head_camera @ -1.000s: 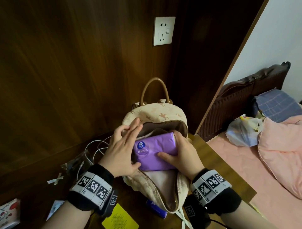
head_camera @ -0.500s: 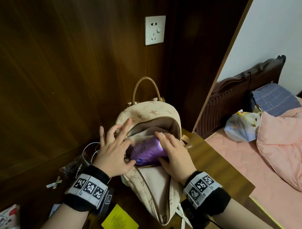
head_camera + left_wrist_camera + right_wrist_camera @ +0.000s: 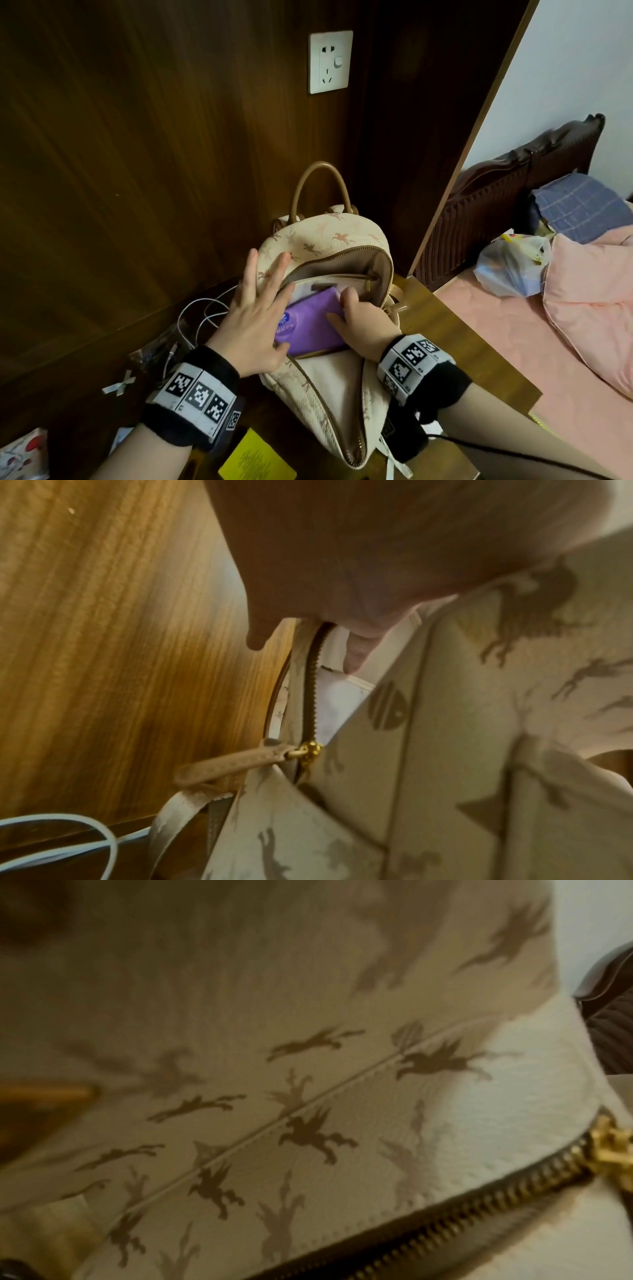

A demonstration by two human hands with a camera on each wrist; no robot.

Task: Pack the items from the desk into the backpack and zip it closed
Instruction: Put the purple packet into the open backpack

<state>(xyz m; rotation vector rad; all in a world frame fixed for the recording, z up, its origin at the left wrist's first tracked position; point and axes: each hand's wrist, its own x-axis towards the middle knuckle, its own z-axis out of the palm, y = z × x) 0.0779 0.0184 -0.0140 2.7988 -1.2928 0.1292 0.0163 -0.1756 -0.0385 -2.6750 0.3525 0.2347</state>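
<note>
The cream backpack (image 3: 342, 236) with a horse print stands unzipped on the desk against the wood wall. A purple packet (image 3: 308, 325) lies tilted in its mouth, partly inside. My left hand (image 3: 263, 305) lies with straight, spread fingers over the backpack's left rim and the packet's left end. My right hand (image 3: 356, 313) grips the packet's right edge, thumb on top and fingers curled over its far edge. In the left wrist view my left hand (image 3: 377, 547) hangs over the gold zipper slider (image 3: 310, 750). The right wrist view shows only backpack (image 3: 308, 1096) fabric and zipper teeth (image 3: 479, 1204).
A white cable (image 3: 198, 308) coils left of the bag. A yellow card (image 3: 257, 462) lies near the front edge, a printed box (image 3: 20, 455) at bottom left. The desk's right edge (image 3: 479, 359) drops to a pink bed (image 3: 513, 342) with a plastic bag (image 3: 510, 267).
The purple packet has tipped from lying flat across the opening to sliding partly inside. My left fingers have straightened and spread over the rim. My right hand now holds the packet's right edge.
</note>
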